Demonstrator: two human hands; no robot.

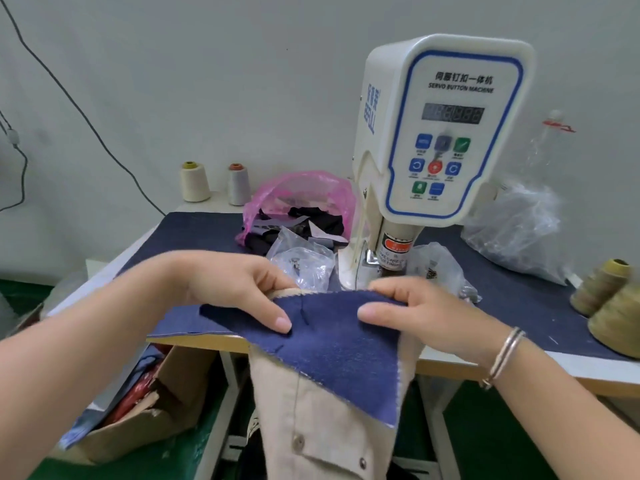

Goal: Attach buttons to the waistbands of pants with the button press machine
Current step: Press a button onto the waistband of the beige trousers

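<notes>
- The left hand [239,289] pinches the waistband edge of the pants [311,427], thumb on top of the blue fabric [332,341], fingers curled under.
- The right hand [426,313] grips the same edge just beside it, thumb on top (a silver bracelet [504,355] circles that wrist).
- The beige pants hang off the table's [519,310] front edge, the blue fabric folded over their top.
- Just behind the hands stands the white button press machine [440,133].
- Clear bags [301,261], a pink bag [304,199] and thread cones [194,181] sit farther back.
</notes>
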